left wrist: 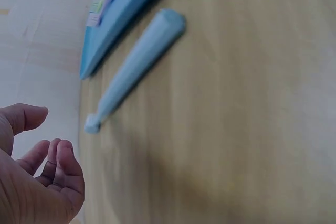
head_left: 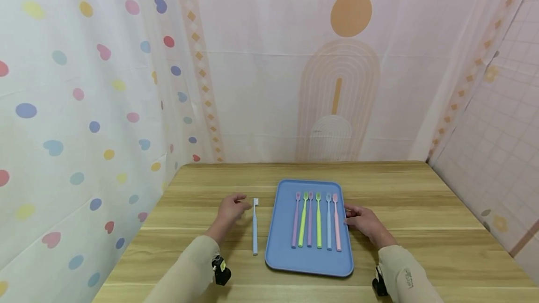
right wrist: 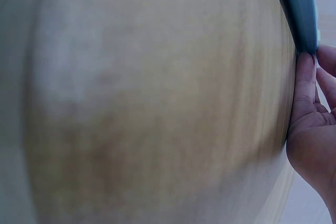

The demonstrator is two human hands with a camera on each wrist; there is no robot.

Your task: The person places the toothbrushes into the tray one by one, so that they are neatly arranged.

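A light blue toothbrush [head_left: 254, 233] with white bristles lies on the table, left of the blue tray [head_left: 309, 264]. My left hand [head_left: 231, 210] is beside its bristle end, fingers loosely bent and holding nothing. The left wrist view has the same toothbrush [left wrist: 140, 61] apart from my left hand [left wrist: 44, 174]. On the tray several toothbrushes [head_left: 318, 226] lie side by side, purple, green, blue and pink. My right hand [head_left: 367, 222] grips the tray's right edge. In the right wrist view, fingers of my right hand [right wrist: 312, 114] sit on both sides of the tray's rim [right wrist: 300, 11].
The wooden table [head_left: 210, 179] reaches back to a patterned curtain [head_left: 261, 83]. A dotted curtain [head_left: 84, 153] hangs along the left, and a checked one [head_left: 505, 106] along the right. Each wrist bears a small black camera [head_left: 221, 271].
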